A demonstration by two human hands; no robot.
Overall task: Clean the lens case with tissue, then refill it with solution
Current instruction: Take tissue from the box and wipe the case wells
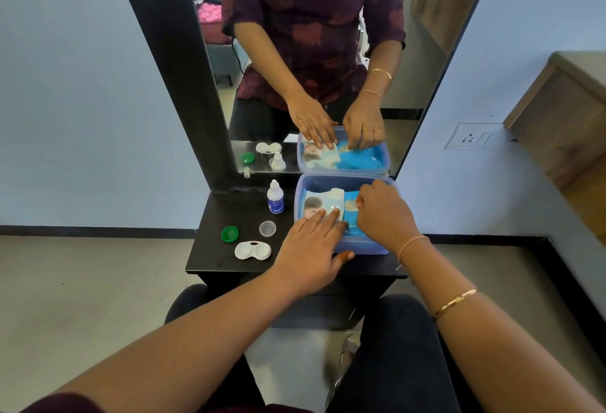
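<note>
The white lens case (252, 250) lies open on the black table (216, 248), both wells uncovered. Its green cap (229, 234) and a clear cap (267, 228) rest beside it. A small white solution bottle (275, 198) with a blue label stands upright behind them. To the right sits a translucent blue box (367, 247) holding a blue tissue pack (328, 204). My left hand (311, 248) lies flat on the pack, fingers spread. My right hand (382, 212) pinches at the pack's opening; what it grips is hidden by the fingers.
A tall mirror (295, 52) with a black frame stands behind the table and reflects the hands and objects. A wall socket (470, 137) and a wooden cabinet (564, 124) are at the right. My knees sit below the table's front edge.
</note>
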